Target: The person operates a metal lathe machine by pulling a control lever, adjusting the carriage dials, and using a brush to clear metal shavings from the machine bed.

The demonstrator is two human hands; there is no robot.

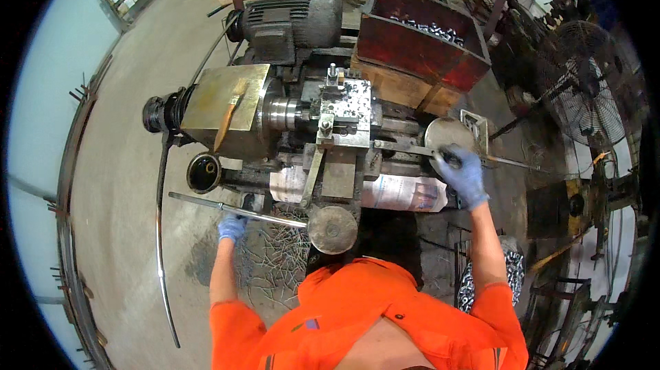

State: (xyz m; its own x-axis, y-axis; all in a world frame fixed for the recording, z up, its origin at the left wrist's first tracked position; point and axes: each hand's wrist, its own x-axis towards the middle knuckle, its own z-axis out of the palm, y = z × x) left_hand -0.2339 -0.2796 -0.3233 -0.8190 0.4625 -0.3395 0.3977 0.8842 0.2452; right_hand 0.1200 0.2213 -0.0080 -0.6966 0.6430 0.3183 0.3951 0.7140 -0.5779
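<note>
My right hand (462, 176), in a blue glove, curls round a dark knob (451, 160) beside a round metal disc (448, 135), at the right end of the lathe. A flat steel lever (402, 147) runs from the tool slide (347, 112) toward that hand. My left hand (234, 227), also gloved in blue, is closed just under a long metal rod (275, 219); the rod hides its fingertips, and what they hold cannot be made out. The rod reaches a round plate (333, 230) in front of me. A wooden-handled brush (227, 122) lies on the headstock cover (206, 98).
A motor (292, 26) stands behind the lathe, beside a red metal bin (419, 40) of small metal parts. Metal shavings and thin rods (278, 256) litter the floor below. A container of shiny parts (512, 274) is by my right arm; a fan (584, 98) stands far right.
</note>
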